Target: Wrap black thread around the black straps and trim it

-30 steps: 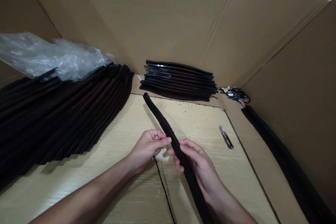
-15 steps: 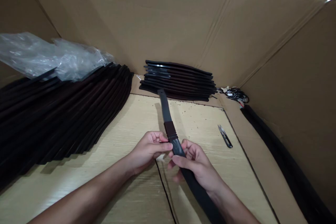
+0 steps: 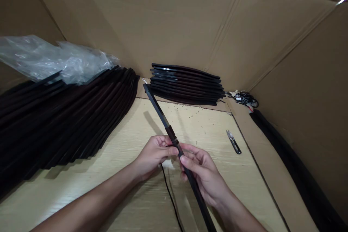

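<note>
Both hands hold one long thin black strip (image 3: pixel 157 110) that slants from the lower right up toward the far stack. My right hand (image 3: pixel 202 174) wraps its fingers round the strip's middle. My left hand (image 3: pixel 153 152) pinches the strip just below a dark brown wrapped band (image 3: pixel 172 136). A thin black cord (image 3: pixel 170 194) hangs from under my left hand and runs down over the pale wooden board (image 3: pixel 108 174).
A big pile of dark strips (image 3: pixel 62 116) lies at the left with clear plastic wrap (image 3: pixel 54 59) on top. A smaller stack (image 3: pixel 187 83) sits at the back. Small thread snips (image 3: pixel 234 142) lie right of my hands. Cardboard walls (image 3: pixel 299 61) enclose the space; more dark strips (image 3: pixel 296 166) run along the right.
The strip has been turned in my hands, from its broad face to its narrow edge, and its far tip has swung left. Both hands stay closed on it.
</note>
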`<state>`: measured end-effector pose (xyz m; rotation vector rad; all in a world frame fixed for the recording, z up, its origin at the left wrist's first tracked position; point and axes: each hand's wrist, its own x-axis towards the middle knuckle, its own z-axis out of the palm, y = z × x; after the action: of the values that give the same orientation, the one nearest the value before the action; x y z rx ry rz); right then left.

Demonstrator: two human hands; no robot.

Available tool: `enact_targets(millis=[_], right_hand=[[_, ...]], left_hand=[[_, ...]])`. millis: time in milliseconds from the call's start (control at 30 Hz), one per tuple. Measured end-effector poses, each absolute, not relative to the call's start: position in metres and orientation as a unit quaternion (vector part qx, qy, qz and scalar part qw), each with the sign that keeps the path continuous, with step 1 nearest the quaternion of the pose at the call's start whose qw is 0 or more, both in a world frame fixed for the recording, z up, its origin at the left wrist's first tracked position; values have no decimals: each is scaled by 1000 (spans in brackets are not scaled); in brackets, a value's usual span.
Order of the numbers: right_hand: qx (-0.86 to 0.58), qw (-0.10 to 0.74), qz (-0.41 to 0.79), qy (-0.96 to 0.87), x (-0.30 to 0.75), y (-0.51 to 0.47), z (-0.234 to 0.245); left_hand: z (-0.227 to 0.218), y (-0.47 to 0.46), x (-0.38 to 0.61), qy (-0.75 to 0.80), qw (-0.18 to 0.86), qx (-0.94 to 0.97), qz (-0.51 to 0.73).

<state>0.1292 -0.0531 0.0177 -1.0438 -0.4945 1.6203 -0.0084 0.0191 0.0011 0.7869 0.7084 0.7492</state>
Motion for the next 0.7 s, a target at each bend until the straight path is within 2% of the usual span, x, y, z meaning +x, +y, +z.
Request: enact_targets(millis=[300,567,700], right_hand=[[-436,507,706,-231,131,-55,17],[-431,559,676,-211,133,-50,18],[-440,555,671,-220,133,-50,17]], left_hand=[[-2,16,-10,341,799,370,330],[2,19,-9,364,774,394,337],[2,20,-9,355,785,382,334]])
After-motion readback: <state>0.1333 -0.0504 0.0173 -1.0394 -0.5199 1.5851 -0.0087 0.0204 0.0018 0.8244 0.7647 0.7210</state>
